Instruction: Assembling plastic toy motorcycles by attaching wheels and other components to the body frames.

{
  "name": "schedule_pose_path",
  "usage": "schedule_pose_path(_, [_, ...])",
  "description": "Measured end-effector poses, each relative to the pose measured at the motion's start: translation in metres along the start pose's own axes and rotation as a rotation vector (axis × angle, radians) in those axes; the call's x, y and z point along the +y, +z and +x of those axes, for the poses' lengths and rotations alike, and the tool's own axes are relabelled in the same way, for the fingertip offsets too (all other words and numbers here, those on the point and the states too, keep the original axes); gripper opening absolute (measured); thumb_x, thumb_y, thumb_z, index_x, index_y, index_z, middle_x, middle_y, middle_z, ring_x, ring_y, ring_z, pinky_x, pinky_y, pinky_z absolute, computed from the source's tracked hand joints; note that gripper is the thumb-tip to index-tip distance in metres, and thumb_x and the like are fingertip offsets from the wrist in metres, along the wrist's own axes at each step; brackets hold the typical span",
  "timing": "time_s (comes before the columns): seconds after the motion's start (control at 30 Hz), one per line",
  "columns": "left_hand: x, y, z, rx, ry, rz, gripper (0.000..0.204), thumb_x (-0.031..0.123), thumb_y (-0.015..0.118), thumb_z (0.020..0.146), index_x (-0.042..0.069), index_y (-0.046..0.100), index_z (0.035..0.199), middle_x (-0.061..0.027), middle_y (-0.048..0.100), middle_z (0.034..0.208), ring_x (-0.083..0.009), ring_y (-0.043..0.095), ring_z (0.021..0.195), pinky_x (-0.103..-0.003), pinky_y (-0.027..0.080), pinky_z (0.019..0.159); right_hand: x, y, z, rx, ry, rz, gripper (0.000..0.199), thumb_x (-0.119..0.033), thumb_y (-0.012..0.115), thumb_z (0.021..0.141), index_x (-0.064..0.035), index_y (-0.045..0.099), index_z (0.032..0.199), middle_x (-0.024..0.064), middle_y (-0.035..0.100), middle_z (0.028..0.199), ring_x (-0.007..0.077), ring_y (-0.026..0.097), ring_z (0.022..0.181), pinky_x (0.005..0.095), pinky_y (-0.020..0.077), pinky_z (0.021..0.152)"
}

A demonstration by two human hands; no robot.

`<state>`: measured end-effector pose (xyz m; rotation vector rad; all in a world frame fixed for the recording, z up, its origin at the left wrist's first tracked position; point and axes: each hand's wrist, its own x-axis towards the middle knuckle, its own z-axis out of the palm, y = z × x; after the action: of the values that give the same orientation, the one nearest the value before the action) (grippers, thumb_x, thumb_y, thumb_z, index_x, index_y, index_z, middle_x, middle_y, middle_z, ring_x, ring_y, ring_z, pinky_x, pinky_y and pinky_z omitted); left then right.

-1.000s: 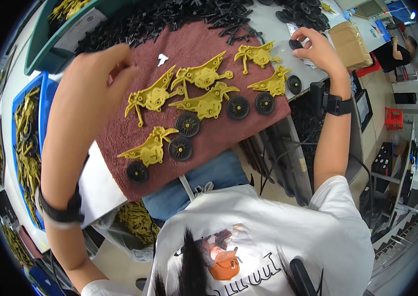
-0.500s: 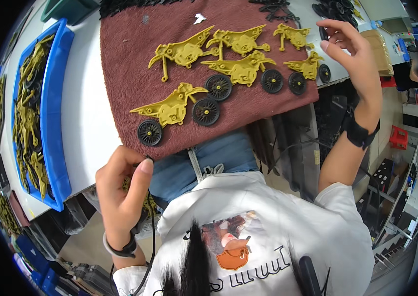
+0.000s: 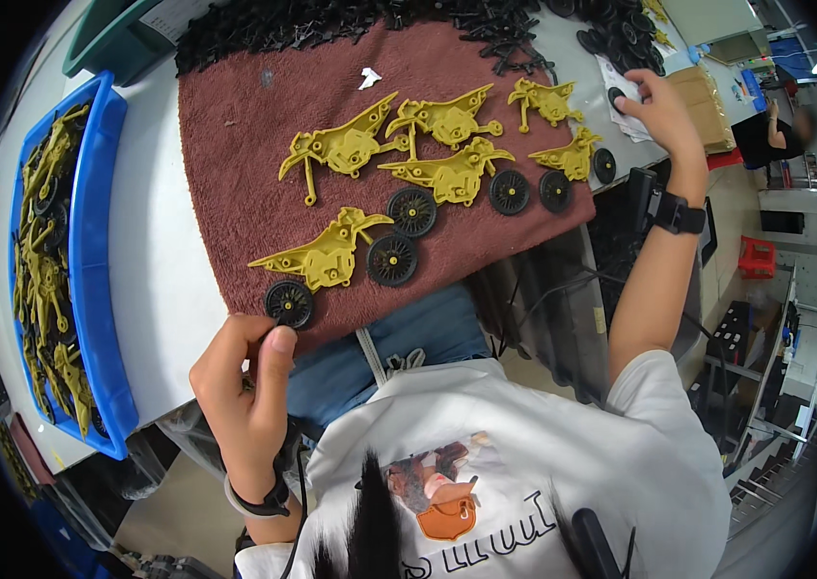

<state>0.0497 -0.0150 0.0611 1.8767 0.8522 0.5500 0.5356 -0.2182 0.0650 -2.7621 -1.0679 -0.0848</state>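
Several yellow toy motorcycle body halves [image 3: 331, 253] lie on a brown-red cloth [image 3: 235, 193], some with black spoked wheels [image 3: 392, 260] at their ends. My left hand [image 3: 245, 376] is at the cloth's near edge, thumb and forefinger pinched together beside the nearest-left wheel [image 3: 290, 304]. Anything between those fingertips is too small or hidden to name. Off the cloth's right side, my right hand [image 3: 664, 111] has its thumb and forefinger closed on a small black wheel [image 3: 615, 96], over white paper on the table.
On the left stands a blue tray [image 3: 90, 280] of yellow bodies with wheels. Small black parts [image 3: 283, 37] are heaped along the cloth's far edge. Black wheels [image 3: 621, 34] pile up at the far right, near a cardboard box [image 3: 701, 106]. A green bin [image 3: 105, 43] is far left.
The whole view has shifted, with the cloth lower and further left. My right hand's fingers have drawn closer together on the black wheel. The left hand stays pinched by the cloth's near edge.
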Motion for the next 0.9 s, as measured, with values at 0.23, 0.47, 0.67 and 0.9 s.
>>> schedule_pose_path(0.23, [0.005, 0.006, 0.000, -0.069, 0.163, -0.002, 0.017, 0.008, 0.067, 0.085, -0.002, 0.055, 0.078, -0.0085, 0.048, 0.062, -0.0174, 0.045, 0.052, -0.027, 0.034, 0.050, -0.132, -0.009, 0.025, -0.305, -0.495, 0.222, 0.026, -0.005, 0.069, 0.078, -0.0048, 0.066, 0.104, 0.0050, 0.067, 0.093, 0.0153, 0.060, 0.080, 0.0299, 0.0498, 0.072])
schedule_pose_path(0.47, [0.002, 0.004, -0.007, -0.089, 0.222, 0.070, 0.016, 0.005, 0.067, 0.083, -0.001, 0.054, 0.076, -0.0101, 0.049, 0.061, -0.0222, 0.047, 0.049, -0.030, 0.035, 0.047, -0.127, 0.005, 0.040, -0.184, -0.609, 0.043, 0.021, -0.009, 0.076, 0.070, -0.0031, 0.063, 0.085, 0.0104, 0.066, 0.079, 0.0265, 0.064, 0.074, 0.0365, 0.0490, 0.065])
schedule_pose_path(0.67, [-0.007, 0.005, -0.018, -0.065, 0.123, 0.032, 0.018, 0.007, 0.068, 0.083, 0.000, 0.056, 0.073, -0.0089, 0.048, 0.057, -0.0216, 0.046, 0.046, -0.031, 0.033, 0.046, -0.227, -0.035, -0.052, -0.331, -0.404, 0.621, 0.019, 0.000, 0.071, 0.073, 0.0010, 0.065, 0.091, 0.0066, 0.064, 0.080, 0.0138, 0.060, 0.069, 0.0264, 0.0481, 0.065])
schedule_pose_path(0.9, [-0.003, 0.011, -0.016, -0.040, 0.167, 0.149, 0.016, 0.006, 0.073, 0.083, 0.000, 0.060, 0.077, -0.0081, 0.049, 0.057, -0.0182, 0.044, 0.044, -0.029, 0.033, 0.043, -0.268, 0.031, -0.103, -0.242, -0.768, 0.629, 0.016, 0.002, 0.066, 0.076, -0.0002, 0.062, 0.091, 0.0100, 0.064, 0.091, 0.0245, 0.062, 0.076, 0.0320, 0.0480, 0.066])
